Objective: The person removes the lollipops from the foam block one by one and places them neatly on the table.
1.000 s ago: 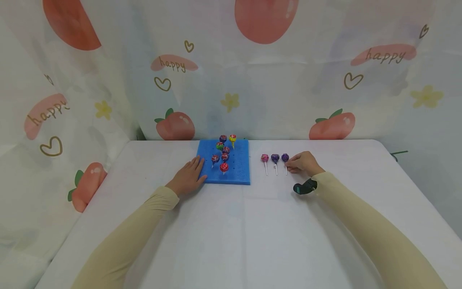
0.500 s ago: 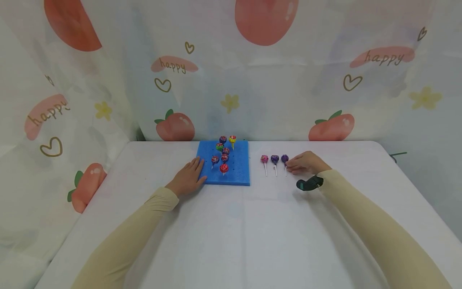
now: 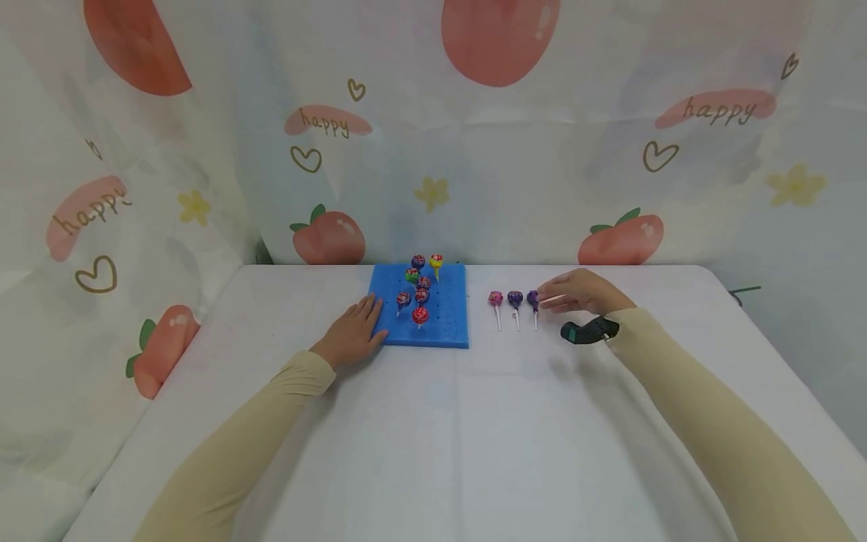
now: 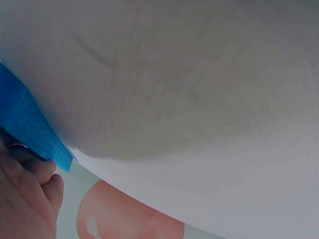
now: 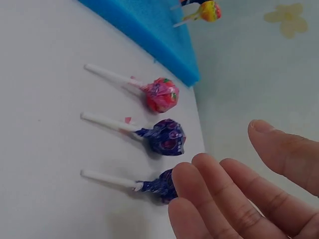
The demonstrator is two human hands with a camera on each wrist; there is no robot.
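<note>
A blue foam board (image 3: 450,324) lies at the back of the table, with several wrapped lollipops standing in it, among them a red one (image 3: 420,315) and a yellow one (image 3: 436,261). My left hand (image 3: 352,330) rests flat on the board's left edge. Right of the board, a pink lollipop (image 5: 163,95) and two purple ones lie in a row, sticks toward me. My right hand (image 3: 576,292) is just beside the rightmost purple lollipop (image 5: 162,186), fingers extended, thumb apart, holding nothing. In the right wrist view its fingers hide part of that candy; the middle purple lollipop (image 5: 167,138) shows fully.
A white cloth covers the table (image 3: 406,436). Behind it hangs a printed curtain (image 3: 508,165) with peaches and hearts, close to the back edge. A dark wrist camera (image 3: 589,330) is strapped under the right wrist.
My right hand has come off the rightmost purple lollipop, its fingers spreading, and has lifted slightly up and to the right. The lollipop stays in the row. My left hand has not moved.
</note>
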